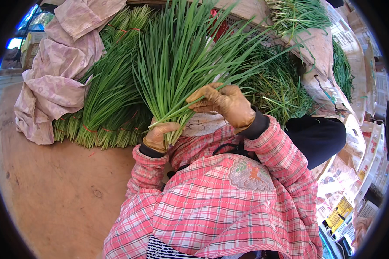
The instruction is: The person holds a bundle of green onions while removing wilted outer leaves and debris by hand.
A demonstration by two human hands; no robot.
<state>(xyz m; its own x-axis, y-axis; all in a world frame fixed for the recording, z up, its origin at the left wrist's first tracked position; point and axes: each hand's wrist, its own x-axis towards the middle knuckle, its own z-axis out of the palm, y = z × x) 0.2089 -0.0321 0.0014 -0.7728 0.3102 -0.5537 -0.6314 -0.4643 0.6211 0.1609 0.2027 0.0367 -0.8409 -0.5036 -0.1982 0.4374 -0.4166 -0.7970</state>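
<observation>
A large loose bunch of garlic chives fans out upward in front of me, its pale stem ends pointing down toward my lap. My left hand, in a tan glove, is closed round the lower stems. Over the right side of the bunch, my right hand, in a soiled tan glove, has its fingers curled and pinched on a few of the leaves. Just left of the held bunch lie tied bundles of chives, bound with red bands, their cut ends facing me.
A pale patterned cloth partly covers the tied bundles. To the left spreads a brown wooden board. Loose chives are heaped on the right, with more on a ledge behind. Plastic crates stack along the far right.
</observation>
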